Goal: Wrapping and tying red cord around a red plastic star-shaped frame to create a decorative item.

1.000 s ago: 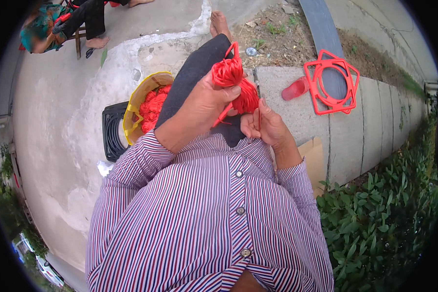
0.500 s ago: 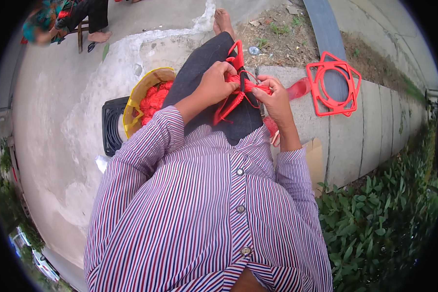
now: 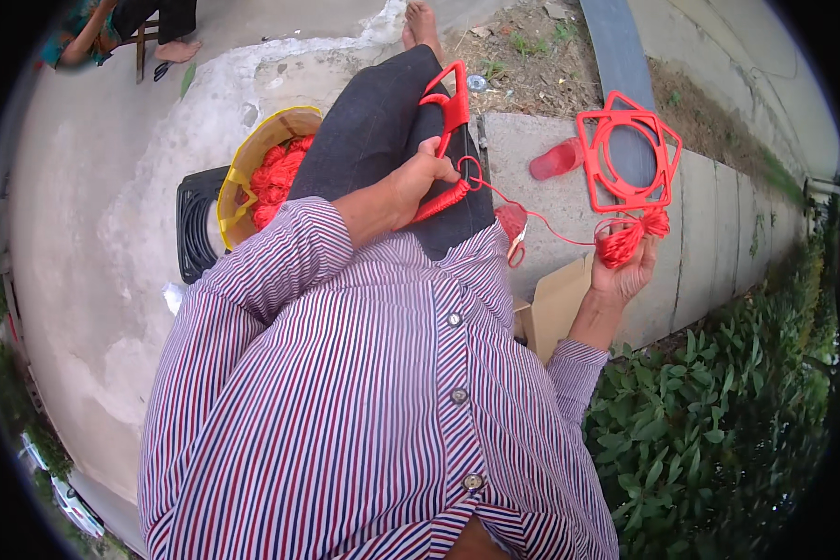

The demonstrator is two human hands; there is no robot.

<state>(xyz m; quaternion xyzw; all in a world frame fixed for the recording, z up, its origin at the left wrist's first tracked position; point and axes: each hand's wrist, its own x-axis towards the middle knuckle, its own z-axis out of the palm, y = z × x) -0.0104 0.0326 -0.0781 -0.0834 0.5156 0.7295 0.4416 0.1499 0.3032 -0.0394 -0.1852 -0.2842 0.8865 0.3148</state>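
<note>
My left hand (image 3: 422,179) is closed on a red frame (image 3: 455,114) over my dark-trousered legs. Red cord is wound tightly along the frame's lower bar, and a loop of it stands up beside my fingers. Out to the right, my right hand (image 3: 627,271) grips a bundle of red cord (image 3: 623,245), its fingers partly hidden beneath it. One strand of cord (image 3: 541,222) runs slack from the bundle back to the frame. Close to my right thigh lie scissors (image 3: 517,246) with reddish handles.
A yellow bag (image 3: 237,191) with red cord bundles (image 3: 280,177) stands left of my legs, by a black slotted crate-like thing (image 3: 196,224). To the right are stacked red frames (image 3: 583,168), a red slipper-like thing (image 3: 557,160), a cardboard box (image 3: 555,303) and leafy shrubs (image 3: 691,420). Another person (image 3: 163,28) sits far left.
My right hand has drawn the cord bundle away from the frame, to the right and nearer my body, stretching out a strand. My left hand has shifted slightly left and down, staying at the frame.
</note>
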